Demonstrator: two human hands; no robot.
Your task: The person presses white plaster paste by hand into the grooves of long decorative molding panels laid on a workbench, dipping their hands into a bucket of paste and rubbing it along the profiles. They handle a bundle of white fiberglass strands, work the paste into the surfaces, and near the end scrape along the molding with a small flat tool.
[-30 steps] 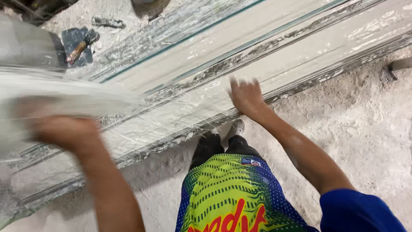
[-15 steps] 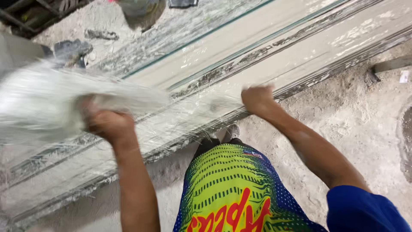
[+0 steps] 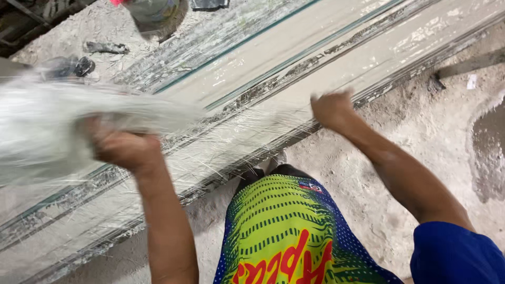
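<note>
My left hand (image 3: 123, 147) grips a thick bundle of white glass-like fibres (image 3: 58, 131), blurred with motion, at the left. Thin strands stretch from the bundle across to my right hand (image 3: 331, 108), which is closed on their far end above a long whitish mould (image 3: 326, 58) that runs diagonally across the view. Loose fibres lie along the mould's near edge. My green and yellow patterned shorts (image 3: 284, 231) and a blue sleeve (image 3: 457, 252) show below.
Dusty white floor (image 3: 421, 142) surrounds the mould. Some dark tools (image 3: 105, 48) lie on the ground at upper left, next to a dark shoe-like object (image 3: 79, 66). A greyish container (image 3: 155, 13) hangs at the top edge. A dark patch (image 3: 489, 147) marks the floor at right.
My left hand has moved right with the fibre bundle. My right hand has gone from flat on the mould to closed on strands, and is pulling them taut.
</note>
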